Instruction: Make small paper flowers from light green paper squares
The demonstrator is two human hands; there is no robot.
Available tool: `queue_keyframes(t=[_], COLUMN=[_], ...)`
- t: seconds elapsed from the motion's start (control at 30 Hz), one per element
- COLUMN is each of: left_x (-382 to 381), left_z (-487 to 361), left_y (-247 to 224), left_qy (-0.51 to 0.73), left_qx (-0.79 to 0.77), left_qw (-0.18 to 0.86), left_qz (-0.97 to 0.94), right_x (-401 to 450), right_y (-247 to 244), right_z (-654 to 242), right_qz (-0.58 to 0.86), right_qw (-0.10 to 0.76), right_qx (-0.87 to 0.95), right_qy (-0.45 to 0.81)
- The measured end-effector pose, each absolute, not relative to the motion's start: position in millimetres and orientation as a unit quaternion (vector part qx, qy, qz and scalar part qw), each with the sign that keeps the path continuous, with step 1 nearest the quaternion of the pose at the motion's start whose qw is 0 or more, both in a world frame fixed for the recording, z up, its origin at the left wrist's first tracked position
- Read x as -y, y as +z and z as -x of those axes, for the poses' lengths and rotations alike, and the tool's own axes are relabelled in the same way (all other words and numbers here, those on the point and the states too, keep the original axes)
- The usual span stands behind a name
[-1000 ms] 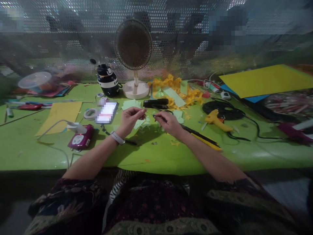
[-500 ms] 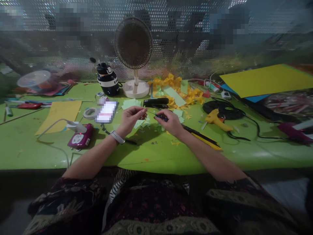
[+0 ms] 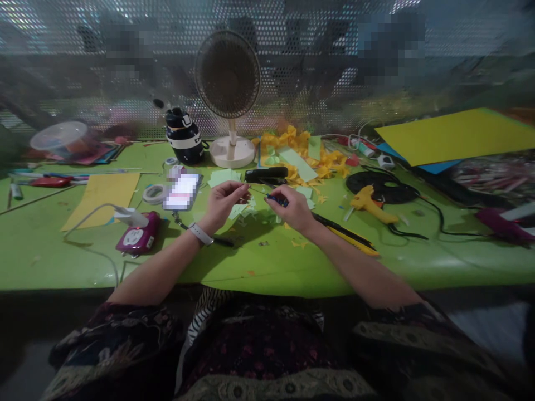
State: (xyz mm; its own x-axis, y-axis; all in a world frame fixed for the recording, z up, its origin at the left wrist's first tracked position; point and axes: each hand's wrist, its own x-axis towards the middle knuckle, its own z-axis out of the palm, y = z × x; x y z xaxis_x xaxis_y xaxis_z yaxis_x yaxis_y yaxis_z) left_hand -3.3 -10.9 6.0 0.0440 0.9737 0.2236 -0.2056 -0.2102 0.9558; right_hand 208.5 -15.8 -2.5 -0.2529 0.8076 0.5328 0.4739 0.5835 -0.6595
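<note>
Over the middle of the green table, my left hand (image 3: pixel 225 203) is closed in a pinch. What its fingertips grip is too small to name; a thin dark line (image 3: pixel 256 191) runs from them toward my other hand. My right hand (image 3: pixel 295 210) is closed around a small tool with dark blue handles (image 3: pixel 277 199), whose kind is mostly hidden by the fingers. The two hands face each other a short gap apart. Below and between them lie pale green paper scraps (image 3: pixel 247 207). Just behind is a black stapler (image 3: pixel 266 175).
Orange paper shapes (image 3: pixel 292 139) lie beyond the hands, beside a fan (image 3: pixel 228 75) and a dark bottle (image 3: pixel 184 139). A yellow glue gun (image 3: pixel 374 206) and a yellow-black cutter (image 3: pixel 351 239) are at right. At left are a phone (image 3: pixel 181 190), tape (image 3: pixel 154 193) and a purple power socket (image 3: pixel 140 234).
Both hands keep nearly the same place and grip. The view has shifted very slightly; nothing on the table has visibly moved.
</note>
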Motion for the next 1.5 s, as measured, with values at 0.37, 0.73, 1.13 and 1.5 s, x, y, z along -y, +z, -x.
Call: queue_keyframes(t=[0.37,0.73,1.13,1.5], left_x=[7,11,13,12], left_z=[6,4,4,3], left_y=[2,-1,-2,-3], left_qy=[0.528,0.432,0.403,0.391], left_qx=[-0.372,-0.372,-0.378,-0.382], left_qw=[0.577,0.644,0.648,0.654], left_qz=[-0.500,-0.510,-0.525,-0.523], right_x=[13,23,25,25], right_y=[0,4,3,-1], right_z=[-209,-203,-204,-204], right_qz=[0.441,0.389,0.356,0.356], right_qw=[0.493,0.445,0.441,0.452], right_qx=[0.684,0.731,0.761,0.760], right_qy=[0.306,0.341,0.316,0.302])
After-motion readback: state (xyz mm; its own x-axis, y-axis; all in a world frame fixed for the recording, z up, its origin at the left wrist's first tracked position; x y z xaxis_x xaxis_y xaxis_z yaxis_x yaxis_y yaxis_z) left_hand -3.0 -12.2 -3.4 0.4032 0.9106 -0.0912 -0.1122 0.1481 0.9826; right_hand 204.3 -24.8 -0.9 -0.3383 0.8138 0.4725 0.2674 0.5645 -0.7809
